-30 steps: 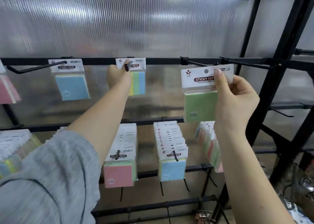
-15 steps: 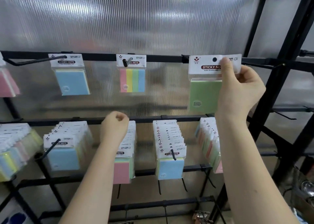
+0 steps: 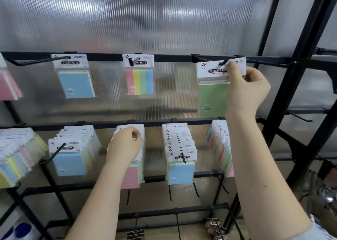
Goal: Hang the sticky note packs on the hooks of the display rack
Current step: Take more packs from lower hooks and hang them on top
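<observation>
I hang a green pack (image 3: 212, 97) on a top hook (image 3: 223, 62) of the rack (image 3: 291, 75).

My right hand (image 3: 244, 92) pinches the white header card of the green pack between thumb and fingers, and the tip of the hook shows through the card's hole. My left hand (image 3: 125, 146) is lower, its fingers curled at the tops of the packs (image 3: 135, 128) on a middle hook; I cannot tell if it grips one. A striped pack (image 3: 140, 81) and a blue pack (image 3: 75, 84) hang on the top row.
</observation>
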Motion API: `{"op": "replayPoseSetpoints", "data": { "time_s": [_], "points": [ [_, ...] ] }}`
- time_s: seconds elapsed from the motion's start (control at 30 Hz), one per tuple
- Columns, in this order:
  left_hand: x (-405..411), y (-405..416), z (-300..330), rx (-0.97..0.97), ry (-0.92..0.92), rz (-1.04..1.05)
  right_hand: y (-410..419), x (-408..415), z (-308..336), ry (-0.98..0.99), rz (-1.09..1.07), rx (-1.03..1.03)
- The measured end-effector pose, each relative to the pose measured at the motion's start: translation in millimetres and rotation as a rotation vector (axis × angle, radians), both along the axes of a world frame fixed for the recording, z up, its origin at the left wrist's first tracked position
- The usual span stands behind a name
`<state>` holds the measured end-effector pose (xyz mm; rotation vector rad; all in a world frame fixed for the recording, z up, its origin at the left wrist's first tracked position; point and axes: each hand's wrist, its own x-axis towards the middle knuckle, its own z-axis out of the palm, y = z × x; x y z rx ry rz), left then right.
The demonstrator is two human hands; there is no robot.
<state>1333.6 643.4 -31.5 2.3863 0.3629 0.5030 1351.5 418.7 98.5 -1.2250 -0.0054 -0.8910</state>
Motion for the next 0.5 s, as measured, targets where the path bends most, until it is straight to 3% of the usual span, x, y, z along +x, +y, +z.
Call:
{"op": "replayPoseSetpoints", "data": {
  "time_s": [0.5],
  "points": [
    [-21.7, -1.2, 4.8, -0.004, -0.05, -0.062, 24.1, 100.4, 16.0, 0.389, 0.148, -0.051]
  ]
}}
